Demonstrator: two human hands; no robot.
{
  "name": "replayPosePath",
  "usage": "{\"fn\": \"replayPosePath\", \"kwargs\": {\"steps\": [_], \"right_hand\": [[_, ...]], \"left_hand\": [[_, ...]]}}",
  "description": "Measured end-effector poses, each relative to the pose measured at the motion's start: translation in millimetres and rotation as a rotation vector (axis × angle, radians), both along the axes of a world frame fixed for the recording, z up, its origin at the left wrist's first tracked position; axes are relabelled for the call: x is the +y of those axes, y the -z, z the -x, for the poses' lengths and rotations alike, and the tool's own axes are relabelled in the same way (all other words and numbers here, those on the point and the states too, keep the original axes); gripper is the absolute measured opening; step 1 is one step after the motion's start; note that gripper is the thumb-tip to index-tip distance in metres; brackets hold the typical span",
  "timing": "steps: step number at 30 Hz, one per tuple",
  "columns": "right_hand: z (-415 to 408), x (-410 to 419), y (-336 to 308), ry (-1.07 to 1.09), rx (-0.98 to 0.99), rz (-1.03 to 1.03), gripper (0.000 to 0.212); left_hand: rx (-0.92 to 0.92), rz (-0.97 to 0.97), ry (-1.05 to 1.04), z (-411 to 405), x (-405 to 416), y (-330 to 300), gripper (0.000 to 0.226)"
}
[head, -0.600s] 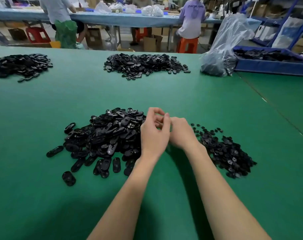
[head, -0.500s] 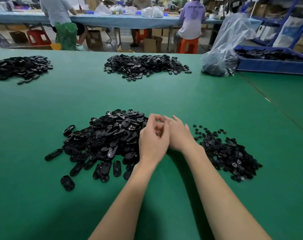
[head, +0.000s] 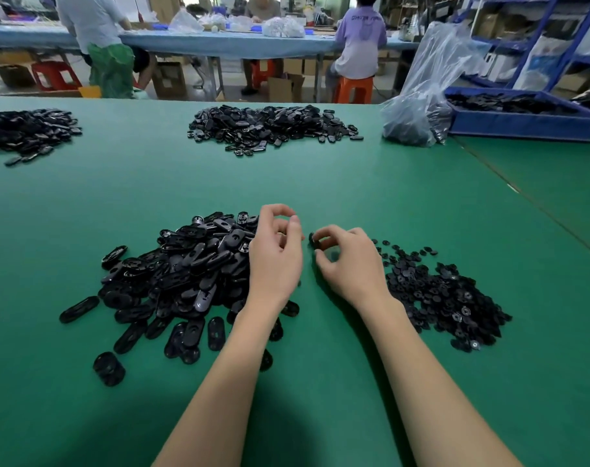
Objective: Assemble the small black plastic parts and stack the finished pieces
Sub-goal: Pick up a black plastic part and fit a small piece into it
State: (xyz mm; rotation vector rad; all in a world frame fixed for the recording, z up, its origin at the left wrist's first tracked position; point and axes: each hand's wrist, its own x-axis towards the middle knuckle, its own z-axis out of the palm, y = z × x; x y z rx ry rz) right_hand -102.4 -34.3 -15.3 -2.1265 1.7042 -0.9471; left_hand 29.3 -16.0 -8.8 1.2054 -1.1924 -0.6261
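Note:
A heap of black oval plastic parts [head: 185,274] lies on the green table [head: 320,183] to my left. To my right is a flatter heap of small round black parts [head: 445,294]. My left hand [head: 276,254] hovers at the oval heap's right edge with curled fingers, and whatever it may hold is hidden. Just right of it, my right hand [head: 350,264] pinches a small black part [head: 315,243] between thumb and forefinger, a little above the table.
Two more heaps of black parts lie far off: one at the centre [head: 270,126], one at the left edge [head: 24,133]. A clear plastic bag [head: 418,106] and a blue crate [head: 522,124] of parts stand at the back right. People work at a distant table.
My hands were pressed together in front of me; now they have drawn apart, and the right hand has come away holding a small black part.

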Motion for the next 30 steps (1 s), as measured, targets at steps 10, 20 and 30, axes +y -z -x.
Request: {"fn": "replayPosePath", "kwargs": {"steps": [10,20,30], "right_hand": [[15.5,-5.2,-24.9,-0.218,-0.653,-0.306,0.019],[21.6,-5.5,-32.0,-0.245,-0.171,-0.419,0.013],[3.1,3.5,-35.5,-0.270,0.118,-0.430,0.008]], "left_hand": [[-0.114,-0.207,0.195,-32.8,-5.8,-13.3,0.027],[0.065,-0.173,0.150,-37.7,-9.0,-13.5,0.019],[0.013,-0.193,0.120,-35.0,-5.9,-14.8,0.027]]}}
